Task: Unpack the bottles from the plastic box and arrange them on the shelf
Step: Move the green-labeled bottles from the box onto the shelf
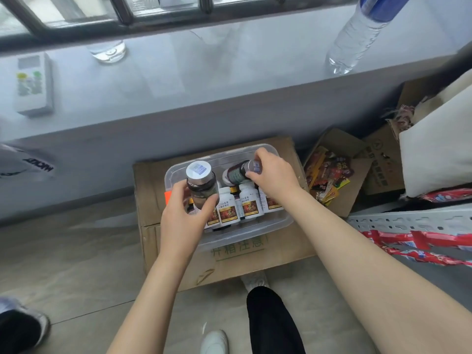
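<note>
Window: dark metal bars across the top edge, daylight behind them.
Ledge: grey, glossy window ledge below the bars, running full width.
On ledge: white remote at left, glass near the bars, clear water bottle at right.
Wall: grey face under the ledge.
Floor: pale beige tiles, one joint line visible.
Right side: open cardboard boxes, pale perforated metal rail.

Clear plastic box: 1. White-label bottles lying in it: 4 showing, more underneath, no. unclear. Dark bottles above it: 2, i.e. upright dark bottle + tilted dark bottle. Cardboard box under it: 1. Beyond it: water bottle x1, remote x1.
</note>
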